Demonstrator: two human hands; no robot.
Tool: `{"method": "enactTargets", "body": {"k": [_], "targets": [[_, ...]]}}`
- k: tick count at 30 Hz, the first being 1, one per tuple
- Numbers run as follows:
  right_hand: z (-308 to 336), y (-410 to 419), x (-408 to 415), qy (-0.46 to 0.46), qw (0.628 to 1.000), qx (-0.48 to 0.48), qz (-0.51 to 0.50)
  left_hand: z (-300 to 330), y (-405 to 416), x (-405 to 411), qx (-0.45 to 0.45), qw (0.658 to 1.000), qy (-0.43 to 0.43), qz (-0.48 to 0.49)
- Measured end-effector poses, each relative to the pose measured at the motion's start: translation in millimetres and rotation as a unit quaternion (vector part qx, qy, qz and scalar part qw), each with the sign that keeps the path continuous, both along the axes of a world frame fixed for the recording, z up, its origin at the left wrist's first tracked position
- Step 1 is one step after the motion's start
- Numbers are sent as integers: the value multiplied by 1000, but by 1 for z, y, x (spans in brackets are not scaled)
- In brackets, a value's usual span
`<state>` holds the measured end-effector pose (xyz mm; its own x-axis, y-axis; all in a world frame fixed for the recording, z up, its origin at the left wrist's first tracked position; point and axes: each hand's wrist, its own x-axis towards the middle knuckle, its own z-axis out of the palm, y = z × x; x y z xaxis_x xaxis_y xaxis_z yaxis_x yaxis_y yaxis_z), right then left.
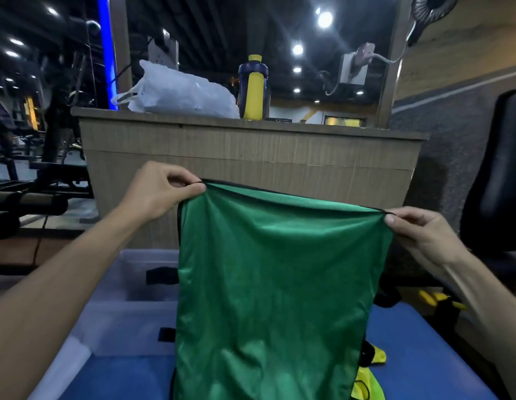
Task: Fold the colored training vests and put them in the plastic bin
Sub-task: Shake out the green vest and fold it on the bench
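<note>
**Green vest held up by its top corners, bin waiting at lower left**

While we held the green vest [268, 284] up at the centre of the frame, it hung as one flat sheet, its long axis running top to bottom and its black-trimmed upper edge stretched between our two hands. Our left hand [155, 192] pinched the upper left corner, fingers [190, 189] closed together on the hem; our right hand [418, 232] pinched the upper right corner in the same way, thumb pressed on the trim. That right corner sat lower in the frame than the left one, so the top edge sloped down to the right.

We judged the next fold to turn on this: the cloth hung straight down from both grips, so bringing one corner across to the other would halve it along its long axis. The clear plastic bin [129, 321] stood at lower left, partly hidden behind the vest, on the blue worktop [410, 356]; our left hand was the nearer one to it. We could not tell whether anything lay inside.

Yellow vests [369, 379] lay crumpled on the worktop at lower right, not yet folded. Behind, a wooden counter [251, 157] carried a white bag [178, 93] and a yellow-and-blue bottle [253, 88].
</note>
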<state>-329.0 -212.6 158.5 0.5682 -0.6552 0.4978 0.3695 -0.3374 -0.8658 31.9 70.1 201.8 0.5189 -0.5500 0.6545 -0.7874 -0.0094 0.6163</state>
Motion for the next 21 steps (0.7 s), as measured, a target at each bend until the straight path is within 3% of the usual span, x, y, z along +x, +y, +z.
{"method": "enactTargets", "body": {"k": [6, 9, 17, 21], "targets": [[-21, -4, 10, -59, 988, 138, 18, -16, -7, 5, 7, 986, 126, -114], [-22, -3, 20, -72, 983, 169, 1, -23, -11, 4, -2, 980, 160, -120], [-21, 0, 33, 7, 982, 190, -18, -25, -10, 8, 9, 987, 122, -105], [-29, 1, 25, 77, 977, 195, 38, -17, -4, 16, 30, 954, 208, -215]]}}
